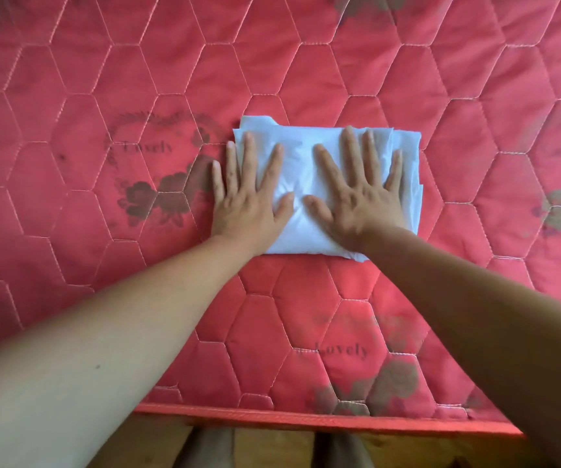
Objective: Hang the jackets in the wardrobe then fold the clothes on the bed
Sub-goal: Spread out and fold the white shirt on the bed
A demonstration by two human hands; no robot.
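A white garment [306, 177], folded into a compact rectangle, lies on the red quilted mattress [103, 79] of the bed. My left hand [248, 201] presses flat on its left part, fingers straight and spread, with the little finger and ring finger reaching past the cloth onto the mattress. My right hand [360, 194] lies flat on the right part, fingers spread and straight. Neither hand grips the cloth. The garment's layered edges show along its right side.
The mattress has hexagon stitching with dark flower prints and the word "Lovely". Its front edge [306, 417] runs across the bottom, with a wooden floor [272, 447] and my legs [204, 447] below it. No other clothes are in view.
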